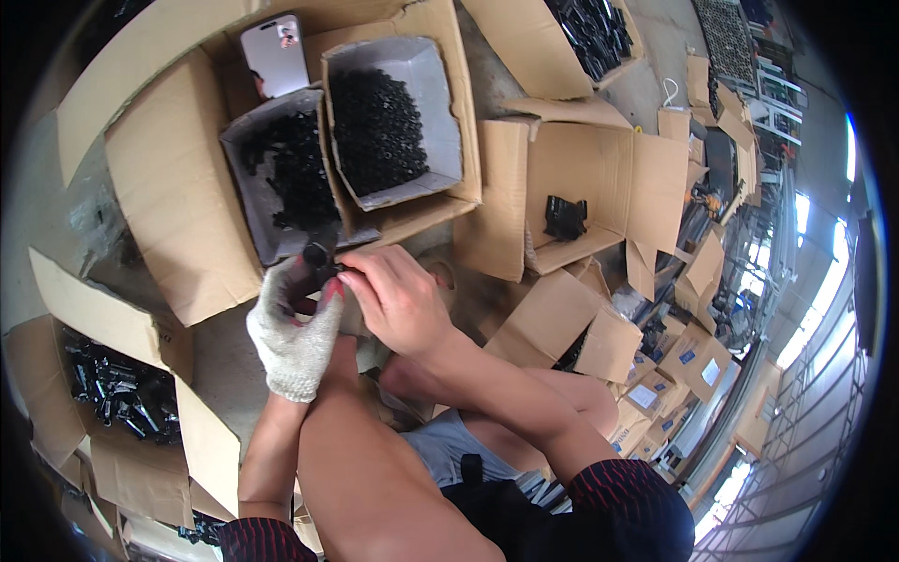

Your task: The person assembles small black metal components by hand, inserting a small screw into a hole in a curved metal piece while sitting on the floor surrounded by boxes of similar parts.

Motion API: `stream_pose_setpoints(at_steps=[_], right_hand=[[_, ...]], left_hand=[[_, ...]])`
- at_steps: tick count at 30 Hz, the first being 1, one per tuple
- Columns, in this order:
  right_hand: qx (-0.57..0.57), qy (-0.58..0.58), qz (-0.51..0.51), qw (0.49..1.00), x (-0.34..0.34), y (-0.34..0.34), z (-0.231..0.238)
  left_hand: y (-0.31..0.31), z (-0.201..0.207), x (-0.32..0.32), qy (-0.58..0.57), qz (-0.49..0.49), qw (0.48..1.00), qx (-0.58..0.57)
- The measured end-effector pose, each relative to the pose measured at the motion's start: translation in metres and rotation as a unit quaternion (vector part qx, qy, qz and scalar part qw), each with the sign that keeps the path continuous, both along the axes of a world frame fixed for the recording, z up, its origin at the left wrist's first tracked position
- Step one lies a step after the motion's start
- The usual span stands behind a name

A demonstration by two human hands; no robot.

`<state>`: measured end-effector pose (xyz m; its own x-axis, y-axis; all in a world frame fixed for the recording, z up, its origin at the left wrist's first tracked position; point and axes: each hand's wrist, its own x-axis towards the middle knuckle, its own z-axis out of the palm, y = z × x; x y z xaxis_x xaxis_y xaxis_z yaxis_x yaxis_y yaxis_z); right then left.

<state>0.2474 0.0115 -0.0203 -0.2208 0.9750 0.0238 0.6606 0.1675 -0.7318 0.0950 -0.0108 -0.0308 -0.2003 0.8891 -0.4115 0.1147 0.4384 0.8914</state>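
A: Both hands meet just in front of the boxes. The left hand (292,328), in a knit glove with reddish fingertips, has its fingers curled around a small black part (318,255). The right hand (395,298) is bare, thumb and forefinger pinched onto the same part from the other side.

B: So where exactly is the part?

A: Held up between the two hands, just below the near edge of the left grey box (281,178), above the person's raised knee. It isn't resting on anything.

B: How far along does it look?

A: My read is mid-piece: the part is being fitted or turned, not yet put down. The right grey box (393,117) holds a deep heap of small black pieces, and the left one is well filled too. I can't tell which holds finished work, so the share done is unclear.

B: Give me the counts.

A: Two hands, one glove, one part in hand. Two grey boxes side by side, each sitting in a cardboard carton. One open carton (590,201) to the right with a single black piece in it. One carton at lower left (122,384) with a pile of longer black parts, too tangled to count. Another at the top (581,37), also filled with dark parts. One phone (274,54) propped behind the grey boxes. More folded cartons stacked at the right.
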Motion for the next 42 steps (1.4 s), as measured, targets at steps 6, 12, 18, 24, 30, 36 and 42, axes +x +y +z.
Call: stream_pose_setpoints(at_steps=[6,12,18,24,30,36,42], right_hand=[[0.026,-0.004,0.043,0.999,0.001,0.009,0.002],[0.001,-0.020,0.060,0.998,0.004,0.010,0.000],[-0.020,-0.033,0.078,0.996,0.002,0.010,0.001],[-0.007,-0.024,0.066,0.997,0.000,0.003,-0.002],[0.001,-0.015,0.029,0.999,-0.004,-0.004,-0.001],[0.002,-0.007,0.016,1.000,-0.004,-0.003,0.012],[0.008,0.019,0.013,1.000,-0.002,0.008,0.038]], left_hand=[[0.002,-0.003,-0.002,0.011,0.022,0.999,-0.024],[0.003,0.004,-0.005,0.016,0.013,0.999,-0.041],[0.005,0.009,-0.008,0.023,-0.013,0.998,-0.061],[0.007,0.005,-0.009,0.065,-0.044,0.996,0.044],[0.004,0.004,-0.011,0.119,-0.096,0.986,0.068],[0.008,0.026,-0.020,-0.071,-0.134,0.985,-0.088],[0.007,0.007,-0.023,-0.185,-0.215,0.958,-0.037]])
